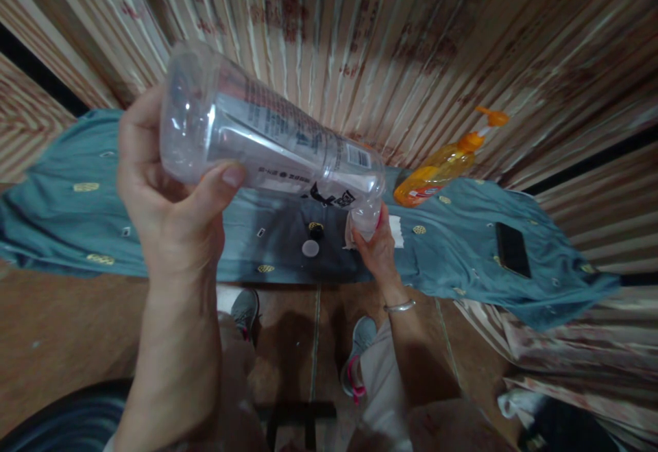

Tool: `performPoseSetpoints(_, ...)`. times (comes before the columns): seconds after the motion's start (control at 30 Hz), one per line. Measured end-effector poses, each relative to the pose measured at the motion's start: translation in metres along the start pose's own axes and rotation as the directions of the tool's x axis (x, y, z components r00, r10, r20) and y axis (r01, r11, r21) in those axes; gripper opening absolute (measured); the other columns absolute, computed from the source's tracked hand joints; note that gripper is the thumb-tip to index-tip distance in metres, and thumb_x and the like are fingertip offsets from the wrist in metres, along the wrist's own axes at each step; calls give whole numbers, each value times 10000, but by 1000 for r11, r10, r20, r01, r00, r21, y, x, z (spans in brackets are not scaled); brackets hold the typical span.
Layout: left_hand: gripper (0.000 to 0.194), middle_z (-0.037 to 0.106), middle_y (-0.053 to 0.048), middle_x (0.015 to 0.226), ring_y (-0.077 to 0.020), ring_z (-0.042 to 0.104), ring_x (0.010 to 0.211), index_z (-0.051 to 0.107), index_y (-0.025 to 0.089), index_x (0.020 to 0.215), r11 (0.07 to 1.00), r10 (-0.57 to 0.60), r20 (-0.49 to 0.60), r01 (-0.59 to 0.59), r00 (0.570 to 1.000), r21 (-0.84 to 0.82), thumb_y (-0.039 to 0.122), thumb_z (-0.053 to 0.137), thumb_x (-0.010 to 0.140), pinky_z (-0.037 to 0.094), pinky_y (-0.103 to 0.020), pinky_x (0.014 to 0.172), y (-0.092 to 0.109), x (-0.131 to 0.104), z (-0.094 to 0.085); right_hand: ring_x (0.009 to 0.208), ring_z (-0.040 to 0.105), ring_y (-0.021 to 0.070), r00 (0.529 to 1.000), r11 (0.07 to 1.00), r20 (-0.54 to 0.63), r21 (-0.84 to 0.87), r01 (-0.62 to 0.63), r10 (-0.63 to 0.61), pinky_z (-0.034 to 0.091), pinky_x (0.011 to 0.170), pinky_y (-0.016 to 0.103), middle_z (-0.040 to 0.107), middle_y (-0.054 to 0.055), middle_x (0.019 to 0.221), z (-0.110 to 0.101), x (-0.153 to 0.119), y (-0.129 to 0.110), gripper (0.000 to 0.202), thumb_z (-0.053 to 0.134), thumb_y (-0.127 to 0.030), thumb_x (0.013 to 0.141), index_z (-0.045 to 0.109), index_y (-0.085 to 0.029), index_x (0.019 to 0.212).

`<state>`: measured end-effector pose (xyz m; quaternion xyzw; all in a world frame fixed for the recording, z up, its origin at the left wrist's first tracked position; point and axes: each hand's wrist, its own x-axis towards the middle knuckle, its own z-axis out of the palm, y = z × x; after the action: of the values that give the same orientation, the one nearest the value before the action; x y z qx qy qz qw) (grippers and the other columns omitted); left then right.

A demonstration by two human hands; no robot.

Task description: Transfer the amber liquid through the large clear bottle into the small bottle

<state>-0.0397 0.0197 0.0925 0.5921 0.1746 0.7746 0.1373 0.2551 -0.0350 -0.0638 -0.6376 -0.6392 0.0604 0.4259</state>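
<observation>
A large clear plastic bottle [277, 140] with printed labels is tilted nearly sideways above the cloth, its base up at the left and its narrow end down at the right. My left hand [177, 184] is wrapped round the base end, thumb in front. Near the narrow end, my right hand [378, 243] has its fingers closed around the neck, partly hidden by the bottle. White tissue [396, 231] lies under and beside my right hand. On the cloth below the bottle are a small black cap [316, 232] and a pale round disc [310, 248].
A teal patterned cloth [442, 260] covers the narrow table. An orange pump bottle [436, 172] stands at the right rear, and a black phone [513, 250] lies farther right. Pleated curtains [308, 40] hang behind. A dark round object [66, 418] is at the lower left.
</observation>
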Motion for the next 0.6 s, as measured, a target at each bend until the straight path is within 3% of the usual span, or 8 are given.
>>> performPoseSetpoints(0.17,986,652,-44,1179,-298,632,1150,663,255,1239,999,-39,-17,39,999,3,721,866,395,438,-594,1088,0,0,2,1393,532,308,1000,1000,-11,-13,0,0,482,1121,538,521,194,1515,1,0,1,850,642,-382,867,231,-174,1581)
performPoseSetpoints(0.3,1016,633,-35,1130,-302,646,1121,657,248,1238,1000,-3,1,3,1000,8,747,859,376,431,-623,1076,1,0,4,1403,525,313,1000,1000,-10,-23,-1,1,477,1128,534,494,208,1540,1,-1,2,861,643,-392,869,222,-160,1583)
performPoseSetpoints(0.43,947,647,-48,1165,-296,640,1124,678,239,1219,998,-53,-11,53,999,-22,682,881,407,443,-601,1057,4,1,5,1395,530,308,1000,1000,-9,-16,10,-10,476,1132,525,510,194,1524,0,0,1,842,641,-382,867,242,-171,1577)
performPoseSetpoints(0.6,1011,629,-42,1148,-312,635,1146,664,242,1239,999,-39,-9,39,999,2,717,877,373,431,-615,1068,2,2,3,1375,545,301,1000,1000,-18,-5,6,-6,490,1117,529,533,174,1502,-1,1,-1,824,640,-404,865,266,-192,1567)
